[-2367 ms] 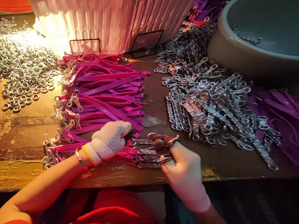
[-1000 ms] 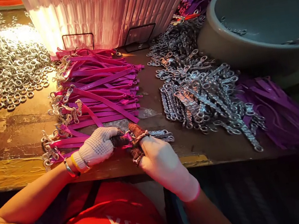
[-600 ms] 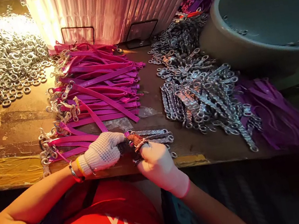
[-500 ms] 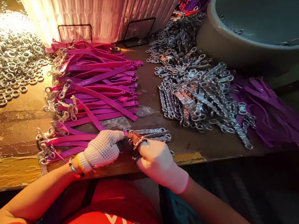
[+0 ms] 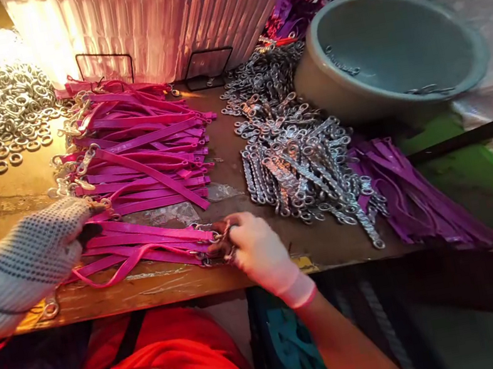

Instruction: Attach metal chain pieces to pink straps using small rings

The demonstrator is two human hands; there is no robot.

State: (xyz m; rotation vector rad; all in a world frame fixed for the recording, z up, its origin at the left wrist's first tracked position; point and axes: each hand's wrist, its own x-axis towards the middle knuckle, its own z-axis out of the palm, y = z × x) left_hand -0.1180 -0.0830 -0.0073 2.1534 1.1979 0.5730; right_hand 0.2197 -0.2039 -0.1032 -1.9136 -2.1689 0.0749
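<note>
my left hand, in a white dotted glove, is at the left ends of a few pink straps near the front edge of a worn wooden table; its fingertips are partly hidden, so i cannot tell whether it grips them. my right hand, also gloved, is curled closed around the metal links at the straps' right ends. the straps lie between my hands, one looping toward me. just beyond is a thick pile of pink straps with metal ends. silver rings heap at the far left; twisted metal pieces heap on the right, beside a grey tub and some purple straps.
</note>
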